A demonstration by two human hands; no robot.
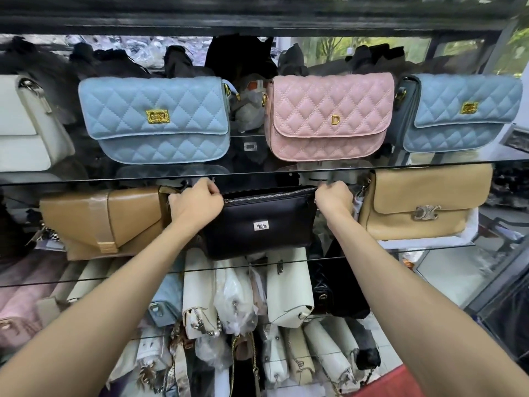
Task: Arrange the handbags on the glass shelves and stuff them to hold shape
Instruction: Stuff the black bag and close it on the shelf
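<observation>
Both hands grip the top corners of a black handbag [262,222] on the middle glass shelf [400,247]: the left hand [197,203] curled round its left end, the right hand [333,197] round its right end. The bag stands upright between a tan flap bag [100,222] on the left and a beige bag [423,202] on the right.

Upper shelf: two blue quilted bags [156,120] [461,113], one pink quilted bag [329,116], one white bag [25,124].
Middle shelf: two tan bags [100,222] [423,202], one black bag [263,222].
Hands: two [197,202] [333,197].
</observation>
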